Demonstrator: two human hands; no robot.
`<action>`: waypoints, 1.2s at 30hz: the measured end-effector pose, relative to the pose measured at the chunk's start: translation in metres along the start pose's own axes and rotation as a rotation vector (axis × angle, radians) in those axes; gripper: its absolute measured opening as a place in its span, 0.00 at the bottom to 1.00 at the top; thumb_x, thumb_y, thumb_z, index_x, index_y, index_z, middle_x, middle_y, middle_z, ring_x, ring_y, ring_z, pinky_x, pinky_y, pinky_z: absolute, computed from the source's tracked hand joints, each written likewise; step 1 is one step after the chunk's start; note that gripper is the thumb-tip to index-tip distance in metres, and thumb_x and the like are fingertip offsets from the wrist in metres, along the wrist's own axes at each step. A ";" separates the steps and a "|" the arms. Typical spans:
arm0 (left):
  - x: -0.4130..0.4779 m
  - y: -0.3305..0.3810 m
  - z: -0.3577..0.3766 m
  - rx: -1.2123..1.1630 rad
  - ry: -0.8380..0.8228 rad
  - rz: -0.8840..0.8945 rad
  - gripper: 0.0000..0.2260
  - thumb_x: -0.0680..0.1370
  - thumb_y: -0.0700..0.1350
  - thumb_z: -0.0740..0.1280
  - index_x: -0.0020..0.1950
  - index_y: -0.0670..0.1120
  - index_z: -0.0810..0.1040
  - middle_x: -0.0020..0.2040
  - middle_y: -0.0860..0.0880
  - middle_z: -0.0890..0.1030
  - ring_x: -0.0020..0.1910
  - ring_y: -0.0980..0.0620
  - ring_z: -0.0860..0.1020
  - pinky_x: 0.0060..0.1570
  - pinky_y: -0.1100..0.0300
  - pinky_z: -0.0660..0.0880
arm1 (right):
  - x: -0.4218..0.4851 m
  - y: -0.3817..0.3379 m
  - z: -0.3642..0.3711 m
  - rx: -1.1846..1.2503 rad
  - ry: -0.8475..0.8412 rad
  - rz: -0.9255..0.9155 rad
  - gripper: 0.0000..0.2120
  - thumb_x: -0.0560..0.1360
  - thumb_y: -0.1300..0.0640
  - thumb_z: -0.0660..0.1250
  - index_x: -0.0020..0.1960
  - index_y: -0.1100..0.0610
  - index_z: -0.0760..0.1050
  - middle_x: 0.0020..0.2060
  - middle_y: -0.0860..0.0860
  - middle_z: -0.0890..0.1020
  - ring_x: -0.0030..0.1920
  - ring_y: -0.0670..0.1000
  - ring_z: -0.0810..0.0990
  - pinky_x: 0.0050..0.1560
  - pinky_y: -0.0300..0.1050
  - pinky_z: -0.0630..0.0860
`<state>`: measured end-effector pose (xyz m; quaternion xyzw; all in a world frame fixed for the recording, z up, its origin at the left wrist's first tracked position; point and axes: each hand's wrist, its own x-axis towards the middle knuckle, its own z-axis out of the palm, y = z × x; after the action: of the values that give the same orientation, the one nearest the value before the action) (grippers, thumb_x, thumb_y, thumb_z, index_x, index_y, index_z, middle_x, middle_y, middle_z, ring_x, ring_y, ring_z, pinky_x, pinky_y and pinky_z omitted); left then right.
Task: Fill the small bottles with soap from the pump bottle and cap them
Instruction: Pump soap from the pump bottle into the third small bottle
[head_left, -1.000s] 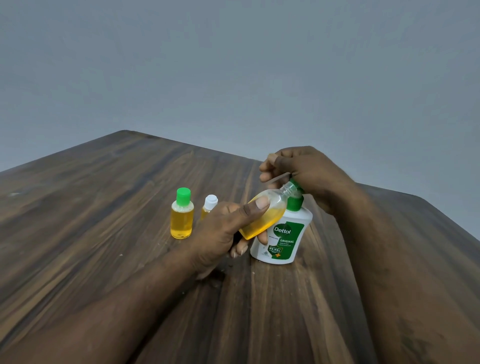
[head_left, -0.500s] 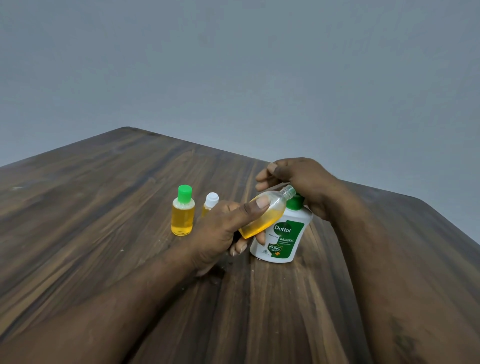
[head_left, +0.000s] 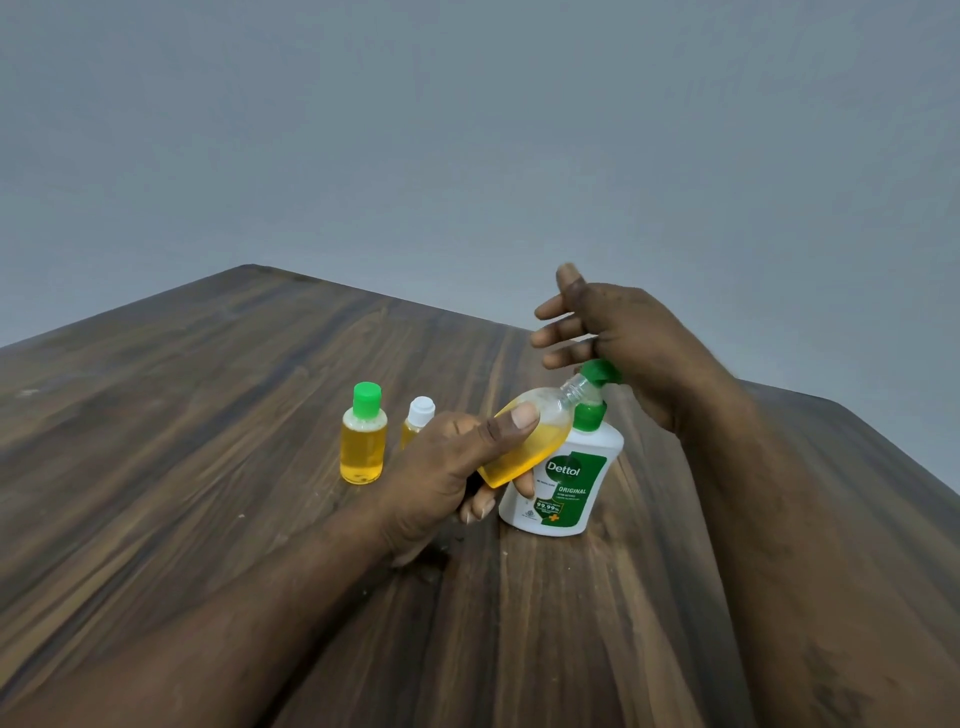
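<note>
Left hand (head_left: 441, 470) grips small bottle (head_left: 527, 441) tilted, mouth at pump bottle (head_left: 569, 486) nozzle

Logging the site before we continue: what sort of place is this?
Probably a plain room, perhaps at home, not a workshop: a blank grey wall, a dark wooden table, and household items, a Dettol pump bottle and a green-capped small bottle.

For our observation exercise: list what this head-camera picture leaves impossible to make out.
Head view:
- White-capped bottle: body hidden behind left hand; fill unknown.
- Pump head: partly covered by right hand; contact unclear.
- Small print on pump bottle: too small.
- Mouth of held small bottle: soap flow too small to see.
</note>
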<state>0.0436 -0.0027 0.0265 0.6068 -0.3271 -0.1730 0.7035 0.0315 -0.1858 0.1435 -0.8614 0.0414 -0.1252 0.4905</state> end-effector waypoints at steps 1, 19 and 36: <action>0.000 0.000 0.000 0.000 0.000 -0.003 0.30 0.73 0.69 0.65 0.36 0.41 0.83 0.24 0.44 0.71 0.22 0.53 0.68 0.26 0.65 0.66 | 0.001 0.000 0.000 0.000 0.029 0.002 0.25 0.83 0.36 0.59 0.57 0.57 0.82 0.47 0.53 0.88 0.41 0.51 0.85 0.39 0.43 0.74; -0.001 0.001 0.001 0.014 0.001 -0.003 0.30 0.76 0.68 0.65 0.35 0.42 0.83 0.24 0.44 0.71 0.22 0.52 0.68 0.28 0.61 0.65 | -0.001 0.012 0.012 -0.068 -0.084 0.026 0.14 0.86 0.55 0.62 0.54 0.61 0.83 0.46 0.55 0.89 0.43 0.50 0.85 0.53 0.52 0.81; -0.003 0.004 0.001 0.018 0.010 0.008 0.28 0.77 0.67 0.65 0.33 0.44 0.83 0.24 0.42 0.71 0.22 0.52 0.68 0.27 0.61 0.65 | 0.003 0.019 0.014 -0.055 -0.116 0.076 0.14 0.85 0.54 0.62 0.51 0.60 0.84 0.46 0.56 0.89 0.51 0.59 0.86 0.64 0.62 0.79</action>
<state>0.0403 -0.0010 0.0300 0.6126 -0.3275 -0.1643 0.7004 0.0394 -0.1840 0.1213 -0.8781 0.0489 -0.0554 0.4727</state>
